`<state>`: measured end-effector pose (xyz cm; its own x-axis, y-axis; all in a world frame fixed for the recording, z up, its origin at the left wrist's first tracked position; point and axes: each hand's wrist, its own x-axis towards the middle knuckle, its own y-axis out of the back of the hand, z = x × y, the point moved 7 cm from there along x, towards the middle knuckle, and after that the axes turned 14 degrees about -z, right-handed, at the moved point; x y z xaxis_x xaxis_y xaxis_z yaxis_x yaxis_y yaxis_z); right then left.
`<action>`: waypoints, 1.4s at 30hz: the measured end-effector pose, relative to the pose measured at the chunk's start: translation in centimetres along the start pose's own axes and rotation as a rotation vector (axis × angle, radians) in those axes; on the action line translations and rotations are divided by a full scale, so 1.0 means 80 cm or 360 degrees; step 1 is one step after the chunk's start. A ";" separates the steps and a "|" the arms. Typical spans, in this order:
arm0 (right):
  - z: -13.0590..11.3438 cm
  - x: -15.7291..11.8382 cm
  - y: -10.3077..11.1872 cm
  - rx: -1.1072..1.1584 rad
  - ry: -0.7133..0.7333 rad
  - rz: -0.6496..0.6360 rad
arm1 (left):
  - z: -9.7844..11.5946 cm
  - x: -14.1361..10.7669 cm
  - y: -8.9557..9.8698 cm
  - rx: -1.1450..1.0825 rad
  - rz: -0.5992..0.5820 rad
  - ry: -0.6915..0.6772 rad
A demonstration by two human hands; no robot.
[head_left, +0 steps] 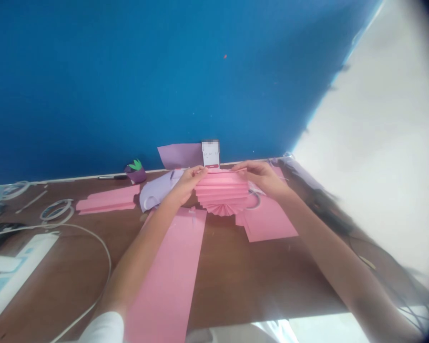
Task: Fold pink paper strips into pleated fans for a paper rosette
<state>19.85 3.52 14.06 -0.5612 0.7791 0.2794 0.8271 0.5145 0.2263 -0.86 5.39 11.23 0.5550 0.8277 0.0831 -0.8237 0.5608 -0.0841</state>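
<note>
Between both hands is a pleated pink paper (222, 190), held above the brown table, its lower part fanned into a rounded shape. My left hand (191, 183) pinches its upper left edge. At the upper right edge, the fingers of my right hand (259, 176) close on the same paper. A long flat pink sheet (178, 271) lies under and beside my left forearm. More pink sheets (271, 221) rest on the table near my right forearm.
A phone (210, 155) stands by the blue wall, beside purple paper (180, 156). Folded pink paper (109, 200), tape rings (57, 210), a small purple pot (136, 174) and a lilac sheet (157, 191) lie left. A white power strip (19, 276) with a cable sits front left.
</note>
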 end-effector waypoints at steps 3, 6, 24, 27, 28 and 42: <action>0.001 0.000 0.003 -0.0030 0.0006 0.0054 | 0.000 -0.001 -0.005 -0.0045 -0.0129 0.0008; 0.002 0.000 0.006 -0.0042 -0.0005 0.0102 | 0.002 -0.002 -0.011 -0.0038 -0.0264 0.0011; -0.026 -0.006 -0.001 -0.0617 0.0014 0.0241 | 0.050 -0.013 -0.042 0.1215 -0.0111 -0.0351; -0.034 -0.006 -0.002 -0.0751 0.0138 0.0233 | 0.056 -0.015 -0.044 0.1314 -0.0140 -0.0387; -0.037 -0.006 -0.003 -0.0773 0.0172 0.0216 | 0.056 -0.016 -0.044 0.1337 -0.0137 -0.0401; -0.045 -0.010 -0.078 -0.1662 0.0577 -0.0072 | -0.010 -0.003 0.025 0.0588 0.0661 -0.0126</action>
<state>15.04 -1.58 15.76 -0.7077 0.5281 0.4693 0.4673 -0.1482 0.8716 -2.53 6.31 10.25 0.1764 0.9652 0.1928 -0.9651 0.1312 0.2266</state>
